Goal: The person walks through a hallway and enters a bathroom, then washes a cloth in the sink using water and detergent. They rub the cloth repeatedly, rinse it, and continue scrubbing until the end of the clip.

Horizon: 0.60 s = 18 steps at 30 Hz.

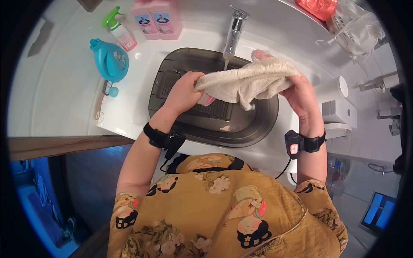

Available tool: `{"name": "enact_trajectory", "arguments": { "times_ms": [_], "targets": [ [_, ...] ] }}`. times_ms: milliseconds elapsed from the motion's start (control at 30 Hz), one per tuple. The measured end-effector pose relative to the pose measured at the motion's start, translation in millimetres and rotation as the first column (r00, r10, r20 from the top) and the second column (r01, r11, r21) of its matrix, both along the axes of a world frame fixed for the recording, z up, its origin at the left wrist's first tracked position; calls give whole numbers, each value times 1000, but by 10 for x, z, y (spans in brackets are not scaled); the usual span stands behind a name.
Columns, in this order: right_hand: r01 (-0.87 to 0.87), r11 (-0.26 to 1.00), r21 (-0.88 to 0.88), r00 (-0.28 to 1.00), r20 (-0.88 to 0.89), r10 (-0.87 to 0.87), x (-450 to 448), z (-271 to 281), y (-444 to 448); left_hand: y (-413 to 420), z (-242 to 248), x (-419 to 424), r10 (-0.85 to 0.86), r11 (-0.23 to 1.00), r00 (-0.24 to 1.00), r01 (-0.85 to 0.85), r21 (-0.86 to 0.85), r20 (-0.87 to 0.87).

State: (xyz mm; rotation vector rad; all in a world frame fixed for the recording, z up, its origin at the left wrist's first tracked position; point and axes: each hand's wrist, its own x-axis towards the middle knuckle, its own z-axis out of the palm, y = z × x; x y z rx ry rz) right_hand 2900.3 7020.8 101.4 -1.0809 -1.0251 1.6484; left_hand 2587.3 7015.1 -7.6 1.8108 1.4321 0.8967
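A damp-looking beige cloth (248,79) stretches between my two hands above a dark translucent washbasin (255,129). My left hand (185,92) grips its left end, and my right hand (298,92) holds the right end. The cloth sags in folds in the middle. Below it, the basin's ribbed washboard (209,109) is partly covered. Something pink and white (209,100) shows under the cloth near my left fingers. Water runs from a chrome faucet (234,35) behind the cloth, and where it lands is hidden. A pink bundled thing (260,55) shows behind the cloth's upper edge.
The basin sits in a white sink (137,109). Along the left stand a blue detergent bottle (109,61), a green-topped spray bottle (121,32), a scrub brush (107,87) and pink bottles (158,22). A white cup-like container (332,88) is at right, near plastic bags (353,32).
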Motion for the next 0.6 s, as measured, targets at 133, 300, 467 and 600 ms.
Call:
{"name": "enact_trajectory", "arguments": {
  "times_ms": [133, 300, 467, 600],
  "targets": [
    [29, 996, 83, 999, 12, -30, 92, 115, -45, 18, 17, 131, 13, 1000, 997, -11, -29, 77],
    [113, 988, 103, 994, -11, -112, 297, 64, -114, 41, 208, 81, 117, 991, 917, -133, 17, 382],
    [155, 987, 30, 981, -123, -150, 432, -89, -187, 71, 362, 95, 136, 943, 904, -244, 228, 405],
    [178, 983, 53, 957, -243, -160, 411, -145, -200, 88, 179, 41, 58, 959, 996, -74, 275, 68]
  ]
}}
